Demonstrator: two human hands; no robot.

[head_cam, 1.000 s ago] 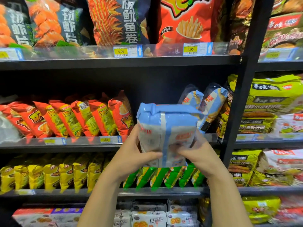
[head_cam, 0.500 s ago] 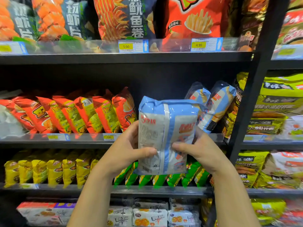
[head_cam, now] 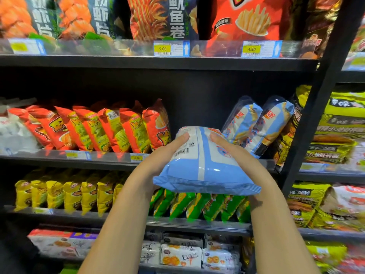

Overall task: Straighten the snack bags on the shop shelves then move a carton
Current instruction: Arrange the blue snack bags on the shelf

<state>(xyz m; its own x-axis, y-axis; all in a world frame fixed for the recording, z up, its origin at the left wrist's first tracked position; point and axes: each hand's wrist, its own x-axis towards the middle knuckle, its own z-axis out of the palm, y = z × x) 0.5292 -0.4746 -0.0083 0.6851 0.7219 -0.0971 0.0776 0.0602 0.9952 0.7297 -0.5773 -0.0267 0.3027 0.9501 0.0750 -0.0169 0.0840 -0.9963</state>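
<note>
Fingers [head_cam: 182, 139]: thumbs pressed on top of blue snack bag [head_cam: 205, 171], the rest hidden beneath. Left hand [head_cam: 158, 169] and right hand [head_cam: 245, 161] grip it from either side. Bag in air, tilted, sealed end toward camera, before middle shelf [head_cam: 110, 158], between red bags [head_cam: 126, 129] and two blue bags [head_cam: 258, 123].

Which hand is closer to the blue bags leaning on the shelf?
Right. The right hand is lower-left of the leaning blue bags; the left hand grips the far side of the held blue bag, by the red bags.
</note>
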